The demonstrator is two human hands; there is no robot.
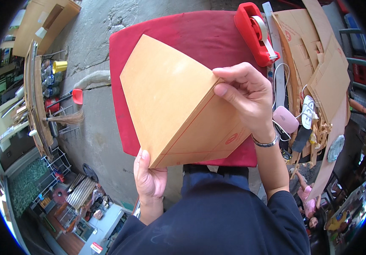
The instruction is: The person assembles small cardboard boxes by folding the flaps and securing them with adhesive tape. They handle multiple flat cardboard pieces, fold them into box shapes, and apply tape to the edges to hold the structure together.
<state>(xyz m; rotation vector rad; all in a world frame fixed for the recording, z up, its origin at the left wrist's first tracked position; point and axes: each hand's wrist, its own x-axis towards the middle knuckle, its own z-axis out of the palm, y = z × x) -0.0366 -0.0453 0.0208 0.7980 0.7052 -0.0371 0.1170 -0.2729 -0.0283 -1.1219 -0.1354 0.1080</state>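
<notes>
- Dark navy sleeves (217, 221) fill the bottom of the view, the person's own forearms coming up out of them toward a flat brown cardboard box (178, 104) held up in both hands.
- Left hand (149, 176) props the box at its lowest corner; the thumb lies up along the near edge, and the other fingers are hidden behind the cardboard, so I cannot tell how they sit.
- Right hand (246, 95) grips the box at its right-hand corner, fingers (234, 74) curled together over the top edge and the thumb pressed against the side panel, clamped on the cardboard. A silver bracelet (264, 143) circles that wrist.
- Seen from here the box is closed and tilted, one broad plain face turned up and to the left, a narrower side face with thin red lines and a small red oval mark turned down toward the person. What is inside it cannot be seen.
- Under the box lies a red padded cushion (191, 34) on the grey concrete floor (94, 127); the box hangs above it rather than resting on it.
- Beyond the right hand, a red plastic tape dispenser (255, 34) with a roll of tape in it sits at the cushion's far right corner.
- Further right, a heap of flattened brown cardboard sheets (323, 76) lies spread out, with a pink rounded gadget (285, 119) and a white cable (278, 80) just beside its near edge.
- Off to the left, well apart, a small broom (66, 119) and a yellow funnel (59, 66) rest by cluttered racks.
</notes>
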